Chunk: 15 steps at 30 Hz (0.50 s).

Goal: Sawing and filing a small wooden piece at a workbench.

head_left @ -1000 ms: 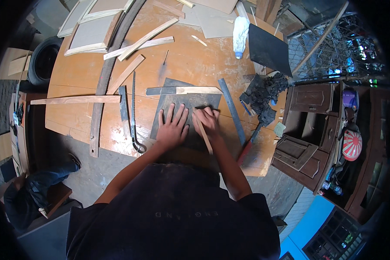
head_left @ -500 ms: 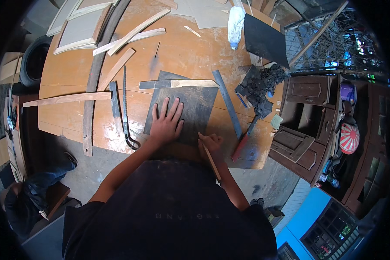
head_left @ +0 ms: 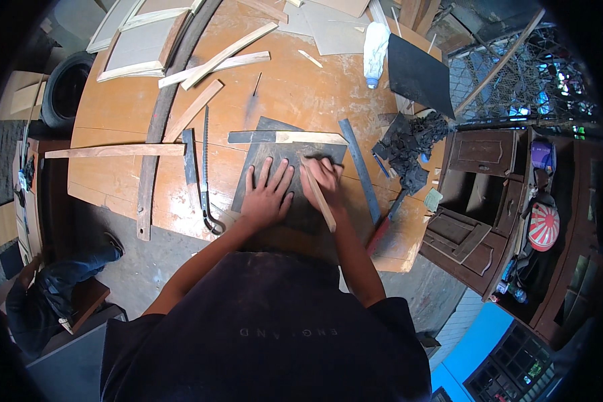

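Note:
A dark, worn rectangular board (head_left: 285, 151) lies at the near edge of the wooden table. My left hand (head_left: 269, 195) rests flat on it with the fingers spread. Just to the right, my right hand (head_left: 323, 179) is closed around a slim wooden stick (head_left: 321, 201); one end is near the board's surface and the other slants back over my wrist. Whether the far tip touches the board, I cannot tell. Across the board's far end lies a strip (head_left: 308, 137), half dark and half pale wood. My fingers are apart from that strip.
Left of the board lie a handsaw (head_left: 206, 161) and several wooden strips (head_left: 114, 151). A dark flat bar (head_left: 360, 167), a red-handled tool (head_left: 380, 234) and black crumpled scraps (head_left: 409, 147) lie to the right. A plastic bottle (head_left: 375, 53) stands farther back. Another person (head_left: 60, 288) sits at lower left.
My right hand has moved forward over the board with the wooden stick, from the near edge toward the far strip. The left hand stays flat on the board.

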Each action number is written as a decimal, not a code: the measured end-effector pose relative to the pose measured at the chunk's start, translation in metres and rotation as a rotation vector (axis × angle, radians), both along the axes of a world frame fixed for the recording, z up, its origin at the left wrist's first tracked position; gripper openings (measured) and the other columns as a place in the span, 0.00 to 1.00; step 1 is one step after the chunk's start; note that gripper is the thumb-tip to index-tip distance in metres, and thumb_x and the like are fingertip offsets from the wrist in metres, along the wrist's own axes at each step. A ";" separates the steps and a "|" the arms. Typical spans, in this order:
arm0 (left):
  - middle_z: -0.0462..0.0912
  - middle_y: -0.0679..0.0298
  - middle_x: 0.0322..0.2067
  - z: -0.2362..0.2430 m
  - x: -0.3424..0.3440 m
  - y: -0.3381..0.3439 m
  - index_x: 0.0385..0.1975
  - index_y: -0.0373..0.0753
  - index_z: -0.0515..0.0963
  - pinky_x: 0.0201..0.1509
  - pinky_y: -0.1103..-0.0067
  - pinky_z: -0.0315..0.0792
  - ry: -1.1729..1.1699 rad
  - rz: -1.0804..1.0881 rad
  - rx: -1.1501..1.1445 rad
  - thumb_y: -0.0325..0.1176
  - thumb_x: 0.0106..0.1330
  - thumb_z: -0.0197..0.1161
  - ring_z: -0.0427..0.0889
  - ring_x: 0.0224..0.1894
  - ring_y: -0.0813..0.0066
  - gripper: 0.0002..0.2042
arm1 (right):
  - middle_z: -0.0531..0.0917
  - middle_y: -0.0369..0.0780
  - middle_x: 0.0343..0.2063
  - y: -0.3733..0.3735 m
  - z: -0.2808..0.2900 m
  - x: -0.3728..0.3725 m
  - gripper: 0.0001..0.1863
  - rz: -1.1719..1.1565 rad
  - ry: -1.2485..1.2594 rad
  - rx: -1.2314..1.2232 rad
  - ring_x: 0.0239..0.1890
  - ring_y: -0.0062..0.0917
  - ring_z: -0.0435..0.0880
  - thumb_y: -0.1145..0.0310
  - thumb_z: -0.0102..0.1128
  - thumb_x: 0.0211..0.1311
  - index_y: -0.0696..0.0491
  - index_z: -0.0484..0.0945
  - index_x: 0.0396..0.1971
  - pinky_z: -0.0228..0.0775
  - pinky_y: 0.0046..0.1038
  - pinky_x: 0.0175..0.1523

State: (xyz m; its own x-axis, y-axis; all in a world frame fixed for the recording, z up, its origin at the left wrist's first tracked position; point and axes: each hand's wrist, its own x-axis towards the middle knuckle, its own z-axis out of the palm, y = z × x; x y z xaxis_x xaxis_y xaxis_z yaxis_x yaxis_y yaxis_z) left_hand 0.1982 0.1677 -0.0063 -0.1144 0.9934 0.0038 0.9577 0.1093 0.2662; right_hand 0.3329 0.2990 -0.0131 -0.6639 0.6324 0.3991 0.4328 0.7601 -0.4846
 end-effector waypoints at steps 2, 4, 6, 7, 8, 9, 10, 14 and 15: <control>0.56 0.64 0.74 0.000 0.000 -0.001 0.71 0.47 0.62 0.72 0.43 0.43 -0.008 0.001 0.005 0.48 0.69 0.53 0.49 0.76 0.55 0.31 | 0.82 0.34 0.30 -0.017 0.000 0.018 0.08 -0.009 -0.023 -0.031 0.36 0.30 0.79 0.71 0.63 0.59 0.50 0.81 0.39 0.60 0.35 0.44; 0.56 0.64 0.74 0.003 -0.003 0.000 0.71 0.47 0.62 0.72 0.43 0.43 -0.012 0.006 -0.005 0.48 0.69 0.53 0.49 0.76 0.55 0.30 | 0.82 0.34 0.30 -0.041 0.002 0.042 0.10 -0.005 -0.059 -0.018 0.35 0.29 0.78 0.71 0.64 0.59 0.50 0.81 0.40 0.59 0.34 0.44; 0.56 0.64 0.74 0.005 -0.004 0.000 0.71 0.47 0.62 0.72 0.43 0.44 -0.013 0.010 -0.006 0.48 0.69 0.54 0.49 0.76 0.55 0.30 | 0.82 0.33 0.30 -0.065 0.006 0.063 0.11 0.000 -0.100 -0.007 0.34 0.28 0.78 0.71 0.65 0.58 0.50 0.82 0.42 0.58 0.33 0.45; 0.56 0.64 0.74 0.006 -0.005 0.000 0.71 0.47 0.62 0.72 0.43 0.44 -0.007 0.013 -0.005 0.48 0.69 0.54 0.49 0.76 0.55 0.30 | 0.81 0.33 0.30 -0.077 0.009 0.072 0.12 -0.021 -0.091 -0.069 0.33 0.27 0.78 0.70 0.65 0.58 0.49 0.83 0.43 0.58 0.33 0.44; 0.56 0.64 0.74 0.005 -0.005 0.000 0.70 0.46 0.62 0.72 0.42 0.44 -0.016 0.011 0.001 0.47 0.69 0.54 0.48 0.76 0.55 0.30 | 0.81 0.32 0.30 -0.083 0.009 0.077 0.13 -0.039 -0.081 -0.133 0.33 0.26 0.77 0.70 0.65 0.58 0.49 0.83 0.44 0.58 0.33 0.44; 0.56 0.64 0.74 0.005 -0.005 0.000 0.70 0.46 0.62 0.72 0.42 0.44 -0.017 0.011 -0.001 0.47 0.69 0.54 0.48 0.76 0.55 0.30 | 0.81 0.32 0.30 -0.084 0.006 0.078 0.13 -0.039 -0.082 -0.135 0.33 0.26 0.77 0.70 0.65 0.58 0.49 0.83 0.44 0.58 0.33 0.44; 0.56 0.63 0.74 0.004 -0.005 0.000 0.70 0.46 0.62 0.72 0.42 0.44 -0.018 0.004 -0.002 0.47 0.69 0.54 0.49 0.76 0.54 0.30 | 0.81 0.32 0.30 -0.084 0.005 0.078 0.14 -0.049 -0.102 -0.093 0.33 0.25 0.77 0.70 0.65 0.58 0.49 0.83 0.45 0.57 0.33 0.44; 0.56 0.63 0.74 0.003 -0.003 0.001 0.70 0.46 0.62 0.72 0.42 0.44 -0.016 -0.002 0.003 0.47 0.69 0.54 0.49 0.76 0.54 0.30 | 0.81 0.32 0.28 -0.058 -0.003 0.057 0.13 -0.044 -0.160 0.015 0.33 0.25 0.78 0.70 0.65 0.58 0.49 0.83 0.45 0.58 0.34 0.44; 0.56 0.63 0.74 0.003 -0.003 0.000 0.70 0.46 0.62 0.72 0.42 0.44 -0.012 -0.003 0.005 0.47 0.69 0.54 0.49 0.76 0.54 0.30 | 0.81 0.32 0.28 -0.046 -0.004 0.046 0.13 -0.046 -0.156 0.017 0.33 0.25 0.78 0.70 0.65 0.58 0.49 0.83 0.45 0.58 0.34 0.44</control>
